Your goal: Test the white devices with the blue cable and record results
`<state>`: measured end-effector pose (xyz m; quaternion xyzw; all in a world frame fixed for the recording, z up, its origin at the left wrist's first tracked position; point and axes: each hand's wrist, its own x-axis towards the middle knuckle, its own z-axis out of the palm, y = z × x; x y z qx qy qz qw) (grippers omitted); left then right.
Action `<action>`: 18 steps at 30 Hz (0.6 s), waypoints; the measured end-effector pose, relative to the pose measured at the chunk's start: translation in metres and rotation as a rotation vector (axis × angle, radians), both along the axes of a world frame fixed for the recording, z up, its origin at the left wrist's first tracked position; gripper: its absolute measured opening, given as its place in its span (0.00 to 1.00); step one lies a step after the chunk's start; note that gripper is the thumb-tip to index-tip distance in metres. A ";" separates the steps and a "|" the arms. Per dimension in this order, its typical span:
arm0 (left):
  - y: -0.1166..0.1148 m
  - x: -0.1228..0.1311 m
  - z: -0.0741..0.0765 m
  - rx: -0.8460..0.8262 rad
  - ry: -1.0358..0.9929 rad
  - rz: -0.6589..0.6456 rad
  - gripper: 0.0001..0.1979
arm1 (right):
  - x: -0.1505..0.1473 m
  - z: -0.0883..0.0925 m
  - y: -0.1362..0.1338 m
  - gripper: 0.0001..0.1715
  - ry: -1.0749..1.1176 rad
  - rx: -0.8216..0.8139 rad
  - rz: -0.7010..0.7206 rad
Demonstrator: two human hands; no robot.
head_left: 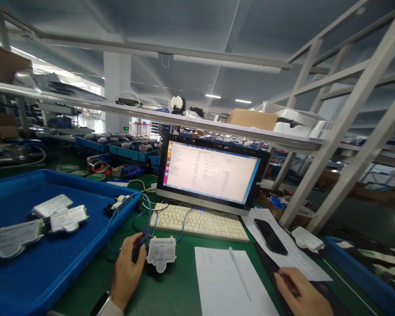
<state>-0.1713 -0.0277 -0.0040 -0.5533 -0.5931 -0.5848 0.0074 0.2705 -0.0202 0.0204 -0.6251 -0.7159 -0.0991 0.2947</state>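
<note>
My left hand [127, 271] rests on the green bench, fingers closed around a dark connector [138, 246] on a blue cable [145, 219], held against a small white device [161, 253] lying label up. My right hand [301, 292] lies at the lower right on a dark mouse pad [335, 303], fingers curled over something I cannot make out. Between the hands lies a white sheet [227, 285] with a pen [239, 272] on it.
A lit monitor [212, 173] and cream keyboard [197, 221] stand ahead. A blue tray [36, 272] on the left holds three white devices. A black phone [270, 237] lies on papers at right, beside another white device [307, 239]. Metal rack struts rise right.
</note>
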 end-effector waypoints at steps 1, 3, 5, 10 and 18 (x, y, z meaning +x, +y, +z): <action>0.001 -0.001 0.001 -0.023 0.005 0.008 0.18 | -0.017 0.006 0.003 0.15 0.002 -0.105 -0.011; 0.002 -0.003 0.001 -0.075 0.001 0.016 0.18 | -0.047 0.014 0.011 0.16 -0.039 -0.317 0.014; 0.004 -0.005 0.000 -0.122 -0.010 0.013 0.18 | -0.067 0.018 0.022 0.17 -0.093 -0.487 -0.002; 0.005 -0.006 -0.002 -0.219 -0.024 -0.009 0.16 | -0.082 0.010 0.048 0.13 0.015 -0.717 0.006; 0.007 -0.007 -0.003 -0.287 -0.032 -0.015 0.15 | -0.091 0.017 0.053 0.14 0.541 -0.906 0.136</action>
